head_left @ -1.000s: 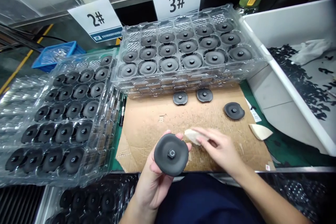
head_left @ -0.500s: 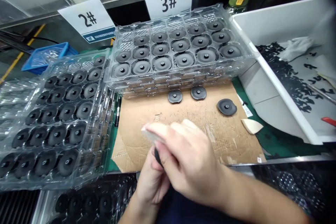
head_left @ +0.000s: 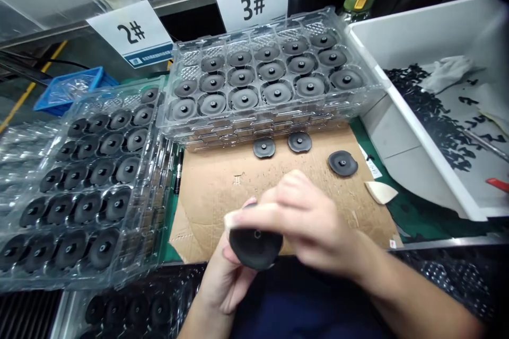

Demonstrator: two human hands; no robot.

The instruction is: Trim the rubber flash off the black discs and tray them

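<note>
My left hand [head_left: 228,280] grips a round black disc [head_left: 256,249] near the front edge of the cardboard, its face with the small central stub turned up towards me. Over the disc's far edge reaches my right hand [head_left: 306,217], fingers bent together and blurred by motion. A pale piece [head_left: 231,220] shows at the tip of its index finger; I cannot tell whether it is held or worn. Beyond my hands, a black disc [head_left: 264,147], a second black disc [head_left: 299,142] and a third black disc [head_left: 343,163] lie on the cardboard sheet [head_left: 210,185].
Behind the cardboard stands a stack of clear trays [head_left: 254,111] with black discs. Another clear tray [head_left: 135,212] of discs is at left. On the right, a white bin [head_left: 429,169] holds small black parts. A cream wedge [head_left: 380,192] lies beside it.
The disc, mostly hidden between my hands before, now faces up in view. My right hand has shifted right and opened away from the left.
</note>
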